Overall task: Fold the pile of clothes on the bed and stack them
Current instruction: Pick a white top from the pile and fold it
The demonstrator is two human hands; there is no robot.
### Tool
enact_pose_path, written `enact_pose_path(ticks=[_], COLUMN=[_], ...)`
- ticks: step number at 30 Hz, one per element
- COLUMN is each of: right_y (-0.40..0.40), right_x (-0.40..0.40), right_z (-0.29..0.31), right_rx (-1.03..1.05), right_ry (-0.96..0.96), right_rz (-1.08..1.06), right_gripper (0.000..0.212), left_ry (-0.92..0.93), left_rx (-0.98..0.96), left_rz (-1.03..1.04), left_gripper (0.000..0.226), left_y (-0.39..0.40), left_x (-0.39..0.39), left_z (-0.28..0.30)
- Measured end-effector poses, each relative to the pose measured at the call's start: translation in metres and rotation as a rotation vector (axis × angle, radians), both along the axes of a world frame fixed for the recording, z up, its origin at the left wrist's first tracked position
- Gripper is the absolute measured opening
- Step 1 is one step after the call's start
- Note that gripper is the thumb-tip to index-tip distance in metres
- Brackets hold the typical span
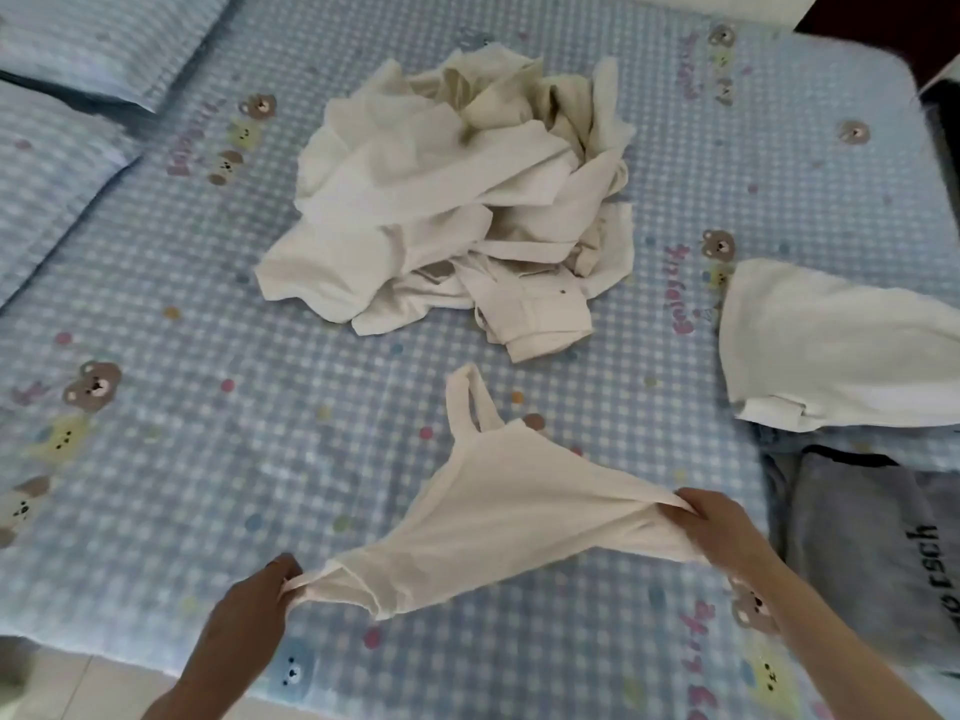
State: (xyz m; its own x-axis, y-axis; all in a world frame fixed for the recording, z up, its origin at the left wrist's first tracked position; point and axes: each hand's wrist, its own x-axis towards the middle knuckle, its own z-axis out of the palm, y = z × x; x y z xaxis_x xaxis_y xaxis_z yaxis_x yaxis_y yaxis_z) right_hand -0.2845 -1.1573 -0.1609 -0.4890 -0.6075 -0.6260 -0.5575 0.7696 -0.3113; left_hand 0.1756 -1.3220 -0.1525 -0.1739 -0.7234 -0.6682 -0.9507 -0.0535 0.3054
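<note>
We hold a cream tank top (498, 517) stretched above the bed (156, 459). Our left hand (260, 595) pinches one bottom corner, and our right hand (722, 527) grips the other. Behind the top sits the pile of clothes (447, 200). Right of the top lie a folded white cloth (841, 356) and grey clothes (857, 553) with the letters "rsch".

Soft, even daylight fills the view, bright and without glare. Shadows are faint, gathering only in the folds of the pile of clothes (452, 200). The whole picture is slightly soft and smeared, with fine detail lost. Wide-angle distortion bends the bed (156, 459) edge toward 3 and 7 o'clock.
</note>
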Motion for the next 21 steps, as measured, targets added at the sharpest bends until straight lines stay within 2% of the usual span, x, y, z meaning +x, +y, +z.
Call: enact_pose_path(ticks=[2, 4, 5, 7, 9, 11, 13, 15, 17, 19, 21], right_y=[0.026, 0.039, 0.042, 0.043, 0.040, 0.026, -0.006, -0.053, -0.100, -0.140, -0.161], right_x=[0.005, 0.021, 0.030, 0.046, 0.054, 0.064, 0.081, 0.103, 0.122, 0.135, 0.145], right_z=[0.003, -0.002, -0.007, -0.015, -0.019, -0.016, -0.013, -0.017, -0.030, -0.046, -0.061], right_rx=[0.131, 0.246, 0.299, 0.356, 0.310, 0.150, -0.100, -0.227, -0.180, -0.110, -0.040], right_ry=[-0.003, -0.055, -0.063, -0.026, -0.023, -0.008, 0.063, 0.017, -0.095, -0.177, -0.152], right_rz=[-0.040, -0.023, 0.014, 0.069, 0.033, -0.021, -0.044, -0.014, 0.033, 0.026, 0.026], right_gripper=[0.029, 0.028, 0.025, 0.023, 0.025, 0.038, 0.041, 0.038, 0.047, 0.062, 0.077], left_ry=[-0.116, -0.127, -0.094, 0.085, 0.252, 0.284, 0.292, 0.281, 0.293, 0.311, 0.331], left_rx=[0.021, 0.075, 0.133, 0.326, 0.448, 0.388, 0.327, 0.304, 0.310, 0.297, 0.303], left_rz=[-0.098, -0.181, -0.231, -0.228, -0.135, -0.063, -0.066, -0.121, -0.134, -0.130, -0.143], left_gripper=[0.024, 0.014, 0.012, 0.030, 0.044, 0.047, 0.041, 0.030, 0.021, 0.021, 0.023], left_y=[0.005, 0.014, 0.019, 0.023, 0.026, 0.026, 0.027, 0.027, 0.025, 0.021, 0.018], left_x=[0.015, 0.021, 0.020, 0.010, -0.008, -0.029, -0.044, -0.054, -0.056, -0.055, -0.055], left_z=[-0.010, -0.019, -0.023, -0.030, -0.033, -0.038, -0.045, -0.050, -0.049, -0.048, -0.047])
